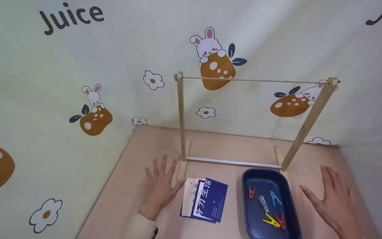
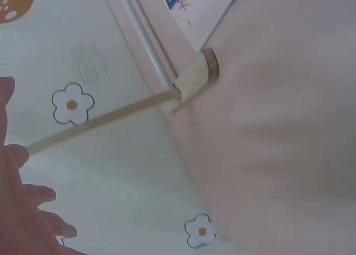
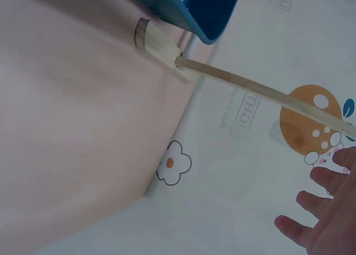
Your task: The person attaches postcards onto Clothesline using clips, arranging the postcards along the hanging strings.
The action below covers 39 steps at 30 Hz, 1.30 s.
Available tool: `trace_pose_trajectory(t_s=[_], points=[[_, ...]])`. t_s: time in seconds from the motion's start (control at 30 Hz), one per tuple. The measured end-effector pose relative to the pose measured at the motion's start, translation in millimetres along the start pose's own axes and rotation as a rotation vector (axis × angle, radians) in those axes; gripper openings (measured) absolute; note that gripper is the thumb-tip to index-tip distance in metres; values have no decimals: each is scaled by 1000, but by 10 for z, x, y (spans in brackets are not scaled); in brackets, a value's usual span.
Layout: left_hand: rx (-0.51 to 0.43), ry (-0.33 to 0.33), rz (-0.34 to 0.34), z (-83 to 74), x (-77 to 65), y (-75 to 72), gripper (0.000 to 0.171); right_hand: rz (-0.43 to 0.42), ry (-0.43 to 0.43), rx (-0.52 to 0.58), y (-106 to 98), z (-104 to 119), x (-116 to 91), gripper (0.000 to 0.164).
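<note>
My left hand (image 1: 160, 188), fingers spread, is just left of a small stack of cards (image 1: 219, 202), its thumb tip close to the pale card's corner; whether they touch I cannot tell. To the right of a dark blue tray (image 1: 249, 212) is my right hand (image 1: 335, 199), fingers extended and holding nothing. Inside the tray lie several clothespins: a red one (image 1: 251, 192), a white one (image 1: 263, 203), a blue one (image 1: 275, 198), a yellow one (image 1: 270, 220) and another red one (image 1: 280, 221). Both wrist views show straightened fingers with nothing in them.
Behind the cards and tray stands a wooden frame (image 1: 181, 116) with a string (image 1: 260, 80) across its top and a white rod (image 1: 230, 162) along its base. A patterned curtain (image 1: 128, 43) surrounds the pinkish table (image 1: 114, 199) at the back and sides.
</note>
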State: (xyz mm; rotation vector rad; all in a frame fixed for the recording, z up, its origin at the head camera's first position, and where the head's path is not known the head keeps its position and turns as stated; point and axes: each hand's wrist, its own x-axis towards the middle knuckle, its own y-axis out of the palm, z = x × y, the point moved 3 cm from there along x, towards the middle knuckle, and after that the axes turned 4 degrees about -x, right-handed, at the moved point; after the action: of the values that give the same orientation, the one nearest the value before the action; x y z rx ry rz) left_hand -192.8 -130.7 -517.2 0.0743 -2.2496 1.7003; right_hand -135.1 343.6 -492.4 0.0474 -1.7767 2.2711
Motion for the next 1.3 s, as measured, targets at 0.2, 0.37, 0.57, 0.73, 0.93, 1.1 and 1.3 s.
trace_pose_trajectory(t_s=[0.2, 0.37, 0.57, 0.73, 0.93, 1.1, 1.3], points=[[-80, 85, 47, -439, -2, 178, 76, -56, -44, 18, 43, 200, -66, 94], [-69, 151, 94, -669, -88, 296, 75, -23, -77, 71, 178, 414, -173, 93], [-98, 166, 190, -872, -185, 423, 78, 71, -92, 71, 373, 613, -251, 96], [-120, 180, 250, -1054, -291, 557, 81, 158, -102, 53, 518, 677, -266, 100], [-125, 280, 228, -1326, -445, 718, 82, 275, -83, 16, 675, 728, -256, 110], [-207, 322, 314, -1535, -547, 871, 83, 282, -129, -6, 835, 790, -249, 111], [-283, 304, 394, -1621, -583, 982, 90, 215, -202, -23, 976, 822, -228, 103]])
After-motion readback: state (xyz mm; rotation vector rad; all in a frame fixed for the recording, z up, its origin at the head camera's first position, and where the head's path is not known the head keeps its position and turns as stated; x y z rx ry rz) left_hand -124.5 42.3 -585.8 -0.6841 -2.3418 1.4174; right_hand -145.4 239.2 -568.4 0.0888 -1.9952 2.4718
